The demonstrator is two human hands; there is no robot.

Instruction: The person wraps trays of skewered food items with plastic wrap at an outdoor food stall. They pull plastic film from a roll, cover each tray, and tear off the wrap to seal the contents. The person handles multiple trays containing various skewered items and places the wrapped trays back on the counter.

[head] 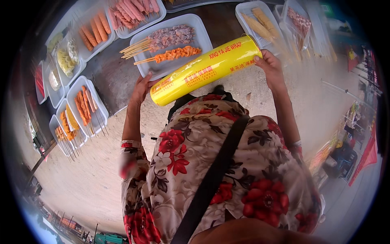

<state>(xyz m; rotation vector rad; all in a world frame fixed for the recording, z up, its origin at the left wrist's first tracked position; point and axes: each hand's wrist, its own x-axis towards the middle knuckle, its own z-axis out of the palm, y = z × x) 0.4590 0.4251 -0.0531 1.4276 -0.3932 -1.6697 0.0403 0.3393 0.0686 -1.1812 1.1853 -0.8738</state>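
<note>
A large yellow roll of plastic cling wrap (207, 70) with red writing slants across the view before my body. My right hand (269, 65) grips its upper right end, thumb in front. At the lower left end, my left hand (143, 87) is at the rim of a white plastic tray (199, 29), close beside the roll; whether it also touches the roll is hidden. Inside the tray lie skewers of purplish-grey meat (172, 38) and, nearer me, skewers of orange seasoned meat (178, 54). Their bamboo sticks poke out over the tray's left edge.
Trays of sausages (95, 30) and pink meat skewers (134, 12) stand at the upper left. Small trays of skewers (82, 105) line the table's left side. A wrapped tray of yellowish food (260, 23) and a tray of meat skewers (298, 26) are at the upper right.
</note>
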